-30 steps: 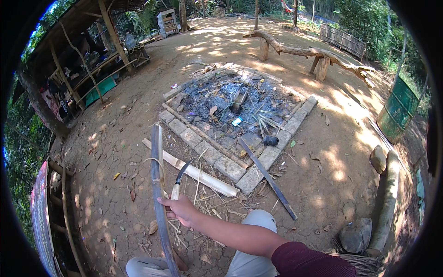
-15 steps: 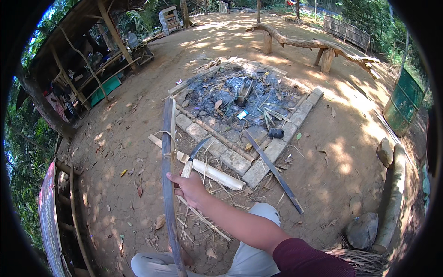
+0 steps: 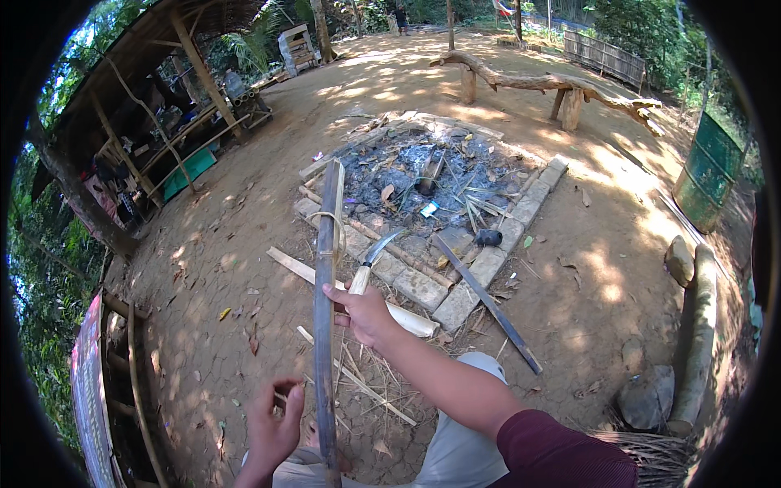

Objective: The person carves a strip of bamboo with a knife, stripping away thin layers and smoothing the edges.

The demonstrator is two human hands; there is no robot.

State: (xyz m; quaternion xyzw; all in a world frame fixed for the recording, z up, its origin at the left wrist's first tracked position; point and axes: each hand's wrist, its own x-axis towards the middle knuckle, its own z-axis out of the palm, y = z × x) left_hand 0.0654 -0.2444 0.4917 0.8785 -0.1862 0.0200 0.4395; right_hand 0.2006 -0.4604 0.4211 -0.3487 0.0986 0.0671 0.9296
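My right hand (image 3: 368,315) is closed around the pale handle of a curved-bladed knife (image 3: 360,279), with its thumb laid across a long dark bamboo pole (image 3: 324,342). The blade points up and away, toward the fire pit. The pole stands tilted in front of me, its lower end close to my legs. Near the pole's top, a thin pale strip (image 3: 329,215) loops round it, and a paler split length runs alongside. To the left of the pole's lower part, my left hand (image 3: 275,427) hovers empty, its fingers loosely curled and apart from the thumb.
A brick-edged fire pit (image 3: 419,286) with ash lies ahead. Split bamboo (image 3: 415,320), a dark slat (image 3: 492,305) and shavings lie around it. A log bench (image 3: 553,80) stands beyond, a green drum (image 3: 709,175) at right, a shelter (image 3: 195,61) at far left.
My left hand has come into view at the lower left. My right hand, with the knife and pole, has moved slightly right and up.
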